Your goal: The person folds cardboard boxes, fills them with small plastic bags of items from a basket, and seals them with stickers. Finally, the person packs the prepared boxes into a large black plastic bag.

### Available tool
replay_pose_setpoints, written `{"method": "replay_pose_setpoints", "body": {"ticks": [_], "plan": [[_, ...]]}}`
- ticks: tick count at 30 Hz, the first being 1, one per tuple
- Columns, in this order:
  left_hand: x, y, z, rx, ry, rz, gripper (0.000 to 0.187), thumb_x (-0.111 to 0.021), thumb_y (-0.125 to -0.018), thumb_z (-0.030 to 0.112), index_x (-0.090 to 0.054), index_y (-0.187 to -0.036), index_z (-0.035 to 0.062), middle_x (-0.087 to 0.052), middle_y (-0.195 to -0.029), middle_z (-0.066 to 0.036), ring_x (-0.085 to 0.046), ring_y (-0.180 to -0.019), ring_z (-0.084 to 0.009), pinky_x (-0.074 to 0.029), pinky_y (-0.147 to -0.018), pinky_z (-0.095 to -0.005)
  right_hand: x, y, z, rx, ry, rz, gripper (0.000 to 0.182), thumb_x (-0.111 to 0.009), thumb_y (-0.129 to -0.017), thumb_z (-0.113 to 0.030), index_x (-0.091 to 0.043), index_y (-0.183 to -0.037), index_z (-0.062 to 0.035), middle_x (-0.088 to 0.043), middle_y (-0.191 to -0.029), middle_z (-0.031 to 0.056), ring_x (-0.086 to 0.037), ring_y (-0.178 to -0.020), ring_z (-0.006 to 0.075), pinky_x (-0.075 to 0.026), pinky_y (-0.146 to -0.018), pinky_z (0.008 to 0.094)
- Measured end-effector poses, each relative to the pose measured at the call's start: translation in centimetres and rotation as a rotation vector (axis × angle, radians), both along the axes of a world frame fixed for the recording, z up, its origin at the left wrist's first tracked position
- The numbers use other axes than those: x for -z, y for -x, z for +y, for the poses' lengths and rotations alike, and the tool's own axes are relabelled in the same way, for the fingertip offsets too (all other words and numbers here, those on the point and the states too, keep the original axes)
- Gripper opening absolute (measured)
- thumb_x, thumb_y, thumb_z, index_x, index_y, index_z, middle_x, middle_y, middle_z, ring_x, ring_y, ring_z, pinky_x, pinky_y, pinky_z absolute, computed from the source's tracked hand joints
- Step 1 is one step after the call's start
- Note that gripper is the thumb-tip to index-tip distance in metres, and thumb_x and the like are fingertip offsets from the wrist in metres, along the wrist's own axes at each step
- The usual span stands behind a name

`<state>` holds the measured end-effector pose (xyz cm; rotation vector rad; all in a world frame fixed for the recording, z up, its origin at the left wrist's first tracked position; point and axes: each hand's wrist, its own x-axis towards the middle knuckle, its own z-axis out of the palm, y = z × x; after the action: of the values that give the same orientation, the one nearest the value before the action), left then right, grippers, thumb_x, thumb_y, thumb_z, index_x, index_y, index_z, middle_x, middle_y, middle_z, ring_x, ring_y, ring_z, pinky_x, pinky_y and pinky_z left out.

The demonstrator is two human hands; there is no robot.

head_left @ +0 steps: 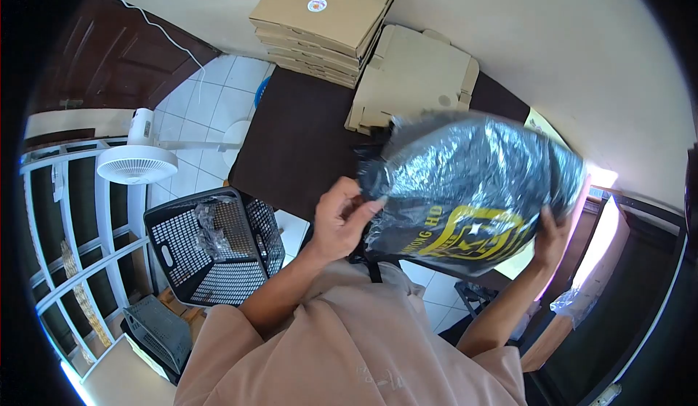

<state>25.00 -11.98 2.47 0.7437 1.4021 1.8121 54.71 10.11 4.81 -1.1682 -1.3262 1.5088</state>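
Note:
A full, shiny black plastic bag [465, 181] with yellow print is held up in front of me, over the dark table. My left hand [340, 220] pinches the bag's edge at its left end, thumb against curled fingers. Just above that hand, the plastic is bunched and crumpled. At the other end, my right hand [550, 239] grips the lower right side of the bag, part of its fingers hidden against the plastic. What the bag contains is not visible.
Flat cardboard boxes with round stickers [327, 13] are stacked on the dark brown table [291, 141], beside unfolded cardboard sheets [411, 71]. Left of the table stand a white fan [137, 165] and a black plastic crate [211, 253] holding clear plastic. A grey basket [160, 326] sits lower left.

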Motion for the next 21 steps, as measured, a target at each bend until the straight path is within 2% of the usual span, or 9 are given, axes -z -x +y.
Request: {"method": "replay_pose_setpoints", "body": {"ticks": [1, 4, 8, 10, 12, 13, 17, 19, 21], "plan": [[-0.3, 0.6, 0.5, -0.024, -0.022, -0.042, 0.013, -0.059, -0.09, -0.003, -0.049, -0.095, 0.0033, -0.059, -0.09, -0.002, -0.052, -0.073, -0.0035, -0.042, -0.062, -0.0191, -1.5, 1.5, 2.0, -0.037, -0.026, -0.046, 0.045, -0.063, -0.085, -0.002, -0.048, -0.127, 0.005, -0.061, -0.116, 0.0123, -0.059, -0.103, 0.0204, -0.044, -0.093, 0.033], [-1.0, 2.4, 1.7, -0.065, 0.159, -0.297, 0.01, -0.055, -0.094, 0.002, -0.047, -0.099, 0.0029, -0.064, -0.097, -0.008, -0.062, -0.089, -0.0124, -0.054, -0.074, -0.0304, -4.7, 6.4, 9.2, -0.207, -0.032, -0.283, 0.044, -0.065, -0.084, -0.009, -0.052, -0.125, 0.0009, -0.062, -0.114, 0.009, -0.057, -0.104, 0.0181, -0.042, -0.094, 0.0307], [3.9, 2.4, 1.9, -0.104, 0.282, -0.507, 0.013, -0.055, -0.094, 0.004, -0.047, -0.104, 0.003, -0.063, -0.104, -0.013, -0.063, -0.099, -0.0215, -0.056, -0.081, -0.0401, -3.5, 14.2, 19.3, -0.483, -0.287, -0.576, 0.039, -0.067, -0.083, -0.012, -0.058, -0.119, -0.0008, -0.065, -0.107, 0.0092, -0.06, -0.1, 0.0186, -0.044, -0.09, 0.0298], [6.9, 1.4, 0.9, -0.036, 0.381, -0.641, 0.025, -0.057, -0.093, 0.007, -0.047, -0.115, 0.0033, -0.062, -0.106, -0.013, -0.065, -0.094, -0.0264, -0.055, -0.082, -0.0412, -2.0, 19.2, 19.3, -0.332, -0.615, -0.814, 0.04, -0.067, -0.082, -0.011, -0.057, -0.119, -0.002, -0.064, -0.11, 0.0199, -0.06, -0.101, 0.0322, -0.045, -0.091, 0.0359], [9.0, 0.6, -0.1, -0.056, 0.365, -0.728, 0.021, -0.057, -0.093, 0.007, -0.047, -0.111, 0.0025, -0.06, -0.109, -0.015, -0.064, -0.096, -0.0297, -0.055, -0.085, -0.0447, 0.4, 21.5, 16.9, -0.051, -1.052, -0.843, 0.038, -0.067, -0.082, -0.015, -0.057, -0.117, -0.0027, -0.06, -0.111, 0.0234, -0.056, -0.103, 0.041, -0.044, -0.091, 0.0435], [9.7, 0.4, -0.4, -0.079, 0.355, -0.819, 0.018, -0.057, -0.093, 0.007, -0.047, -0.108, 0.0018, -0.058, -0.112, -0.016, -0.063, -0.098, -0.033, -0.055, -0.087, -0.0483, 1.3, 21.9, 15.0, 0.028, -1.072, -0.776, 0.039, -0.068, -0.082, -0.017, -0.056, -0.116, -0.0033, -0.059, -0.111, 0.0216, -0.053, -0.104, 0.0428, -0.043, -0.09, 0.0464], [10.6, -0.1, -1.2, -0.171, 0.323, -0.895, 0.021, -0.058, -0.093, 0.01, -0.047, -0.109, 0.0009, -0.058, -0.109, -0.016, -0.062, -0.099, -0.0367, -0.055, -0.086, -0.0505, 7.3, 19.7, 6.5, -0.074, -0.896, -0.862, 0.047, -0.07, -0.082, -0.027, -0.054, -0.118, -0.0017, -0.053, -0.116, 0.0255, -0.05, -0.107, 0.0432, -0.04, -0.091, 0.0509], [9.9, 0.3, -1.3, -0.222, 0.317, -0.865, 0.015, -0.057, -0.094, 0.013, -0.048, -0.1, 0.0028, -0.055, -0.094, -0.013, -0.061, -0.097, -0.0395, -0.054, -0.086, -0.0521, 11.3, 17.5, 3.6, 0.068, -0.805, -0.858, 0.051, -0.072, -0.081, -0.029, -0.053, -0.116, 0.0022, -0.05, -0.118, 0.0266, -0.05, -0.108, 0.0428, -0.038, -0.092, 0.0515], [9.5, 1.6, -2.0, -0.218, 0.308, -0.783, 0.015, -0.057, -0.095, 0.015, -0.05, -0.099, 0.0028, -0.057, -0.095, -0.013, -0.062, -0.096, -0.0377, -0.055, -0.084, -0.0507, 12.2, 15.1, 1.0, 0.224, -0.625, -0.876, 0.05, -0.073, -0.081, -0.026, -0.053, -0.115, 0.0042, -0.051, -0.112, 0.0268, -0.05, -0.106, 0.0411, -0.039, -0.09, 0.0488]]}}
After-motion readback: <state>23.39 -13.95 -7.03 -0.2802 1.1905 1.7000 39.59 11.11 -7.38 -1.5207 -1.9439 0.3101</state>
